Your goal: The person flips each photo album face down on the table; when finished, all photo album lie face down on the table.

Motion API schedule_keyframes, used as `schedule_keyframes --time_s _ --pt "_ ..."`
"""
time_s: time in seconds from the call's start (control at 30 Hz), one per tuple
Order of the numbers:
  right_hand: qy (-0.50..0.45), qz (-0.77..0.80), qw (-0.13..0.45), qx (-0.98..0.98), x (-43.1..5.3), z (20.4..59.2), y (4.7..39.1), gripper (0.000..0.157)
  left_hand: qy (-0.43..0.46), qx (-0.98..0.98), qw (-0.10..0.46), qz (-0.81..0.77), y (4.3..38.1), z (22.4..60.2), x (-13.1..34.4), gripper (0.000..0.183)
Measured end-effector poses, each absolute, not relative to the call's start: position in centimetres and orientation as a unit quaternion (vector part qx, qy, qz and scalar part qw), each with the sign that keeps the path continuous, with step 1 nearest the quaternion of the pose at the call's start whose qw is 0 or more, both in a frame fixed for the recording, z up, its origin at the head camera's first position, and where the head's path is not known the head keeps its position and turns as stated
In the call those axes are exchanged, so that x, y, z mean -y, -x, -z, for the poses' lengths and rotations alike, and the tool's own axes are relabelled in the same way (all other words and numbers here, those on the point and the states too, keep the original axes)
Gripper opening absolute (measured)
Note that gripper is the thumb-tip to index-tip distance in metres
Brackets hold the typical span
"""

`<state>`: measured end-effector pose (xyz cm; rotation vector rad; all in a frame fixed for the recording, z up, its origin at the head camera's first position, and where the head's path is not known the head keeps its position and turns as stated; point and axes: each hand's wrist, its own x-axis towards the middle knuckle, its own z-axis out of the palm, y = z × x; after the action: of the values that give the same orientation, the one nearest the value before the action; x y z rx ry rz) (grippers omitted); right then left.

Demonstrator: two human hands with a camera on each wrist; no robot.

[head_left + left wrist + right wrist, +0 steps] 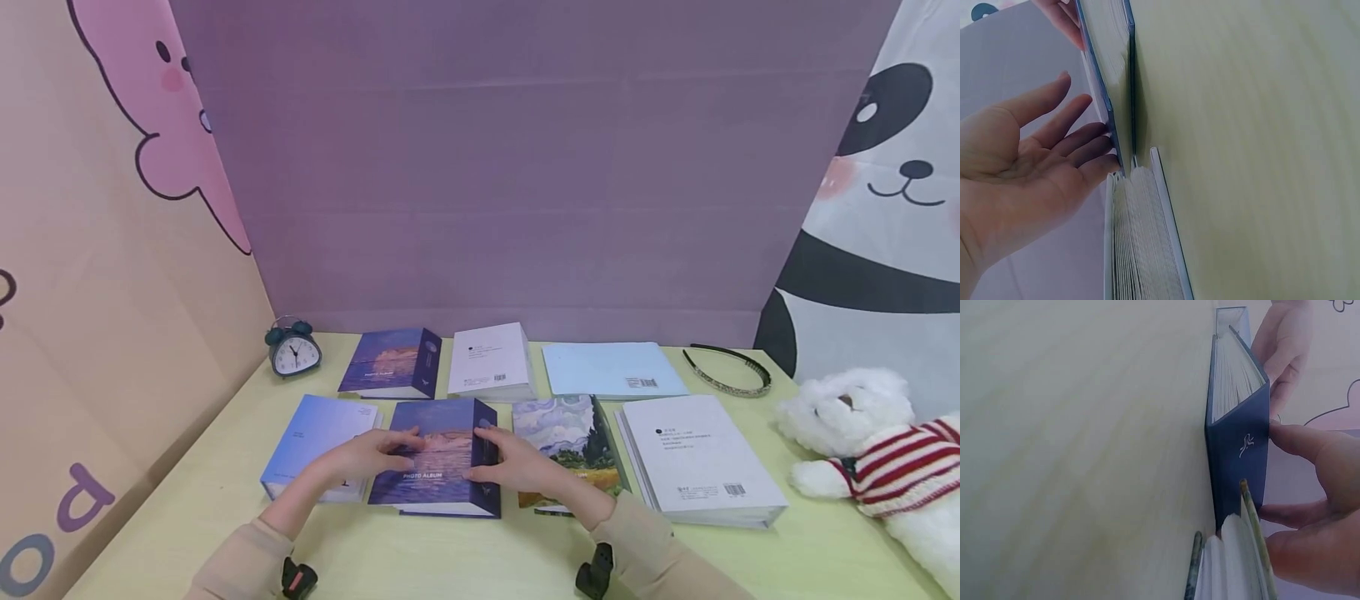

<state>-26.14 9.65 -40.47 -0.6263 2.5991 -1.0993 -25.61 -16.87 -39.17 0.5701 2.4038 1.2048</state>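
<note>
A dark blue photo album with a sunset-water cover lies in the front row, its spine to the right. My left hand touches the left part of its cover with loosely bent fingers; the palm side shows in the left wrist view. At the spine side, my right hand rests its thumb and fingers on the cover's right edge, gripping nothing. A pale blue album lies under the left forearm. Right of the middle album is a painted-landscape album, partly covered by the right forearm.
A white album lies front right. Behind stand a second sunset album, a white one and a light blue one. An alarm clock, a headband and a teddy bear sit around the edges.
</note>
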Motion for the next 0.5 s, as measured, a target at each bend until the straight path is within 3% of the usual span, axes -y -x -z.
schedule_keyframes --time_s 0.23,0.5 --pt "0.212 0.377 0.108 -0.895 -9.4 40.3 26.1 0.067 -0.2 -0.862 0.176 -0.431 25.9 39.5 17.3 0.045" --pt "0.273 0.4 0.075 -0.872 -8.3 39.7 26.2 0.054 -0.193 -0.87 0.127 -0.436 25.7 39.5 18.7 0.046"
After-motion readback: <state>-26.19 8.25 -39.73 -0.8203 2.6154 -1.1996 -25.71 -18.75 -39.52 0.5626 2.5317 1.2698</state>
